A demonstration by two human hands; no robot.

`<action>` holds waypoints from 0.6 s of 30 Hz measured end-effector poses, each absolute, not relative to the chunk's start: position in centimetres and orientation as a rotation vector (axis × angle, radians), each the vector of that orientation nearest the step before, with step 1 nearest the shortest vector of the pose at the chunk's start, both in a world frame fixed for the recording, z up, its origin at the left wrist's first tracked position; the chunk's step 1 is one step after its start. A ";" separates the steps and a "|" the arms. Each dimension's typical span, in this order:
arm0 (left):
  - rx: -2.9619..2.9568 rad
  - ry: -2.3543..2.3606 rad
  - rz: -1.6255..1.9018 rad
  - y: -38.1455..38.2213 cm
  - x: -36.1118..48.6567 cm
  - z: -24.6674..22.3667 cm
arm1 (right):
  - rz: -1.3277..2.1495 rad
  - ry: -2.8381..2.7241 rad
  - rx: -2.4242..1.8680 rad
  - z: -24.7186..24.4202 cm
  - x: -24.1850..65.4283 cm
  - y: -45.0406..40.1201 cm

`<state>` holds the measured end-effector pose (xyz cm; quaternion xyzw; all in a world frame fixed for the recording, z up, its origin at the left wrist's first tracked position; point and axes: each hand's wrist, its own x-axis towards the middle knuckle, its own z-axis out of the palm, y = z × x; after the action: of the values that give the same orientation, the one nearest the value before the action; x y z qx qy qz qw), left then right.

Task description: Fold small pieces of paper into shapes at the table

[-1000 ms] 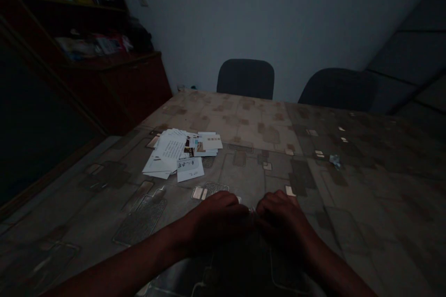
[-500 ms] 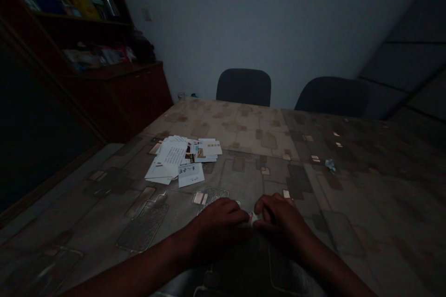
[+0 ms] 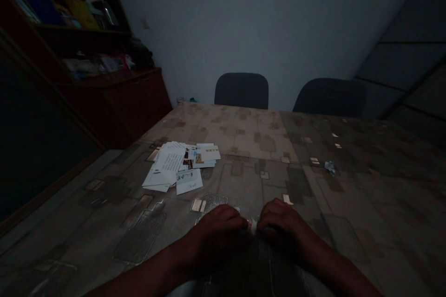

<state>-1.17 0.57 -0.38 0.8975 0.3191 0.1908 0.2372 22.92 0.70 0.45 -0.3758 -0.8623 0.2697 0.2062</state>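
Note:
Close to the table's near edge, my left hand and my right hand face each other with curled fingers. Between their fingertips shows a small white crumpled piece, like paper, with a pinkish-red patch on its left side. Both hands pinch it, one from each side, and most of it is hidden by the fingers. Dim light blurs its detail, so its exact kind is unclear.
A loose pile of printed cards and papers lies left of centre on the patterned tablecloth. A crumpled whitish scrap rests to the right. Two dark chairs stand behind the table; a shelf cabinet is at left.
My right fingers have shifted slightly rightward and curled more around the white piece, and more of it shows between the hands. The camera view has tilted a little; the pile and scrap stay put.

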 end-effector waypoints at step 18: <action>2.409 0.864 0.576 0.7 -1.2 -1.2 | 0.767 -2.235 -1.498 0.6 21.7 0.4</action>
<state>-1.24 0.68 -1.18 0.8876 0.3184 0.2122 0.2564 21.65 0.41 0.60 -0.5276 -0.7870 0.2702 0.1710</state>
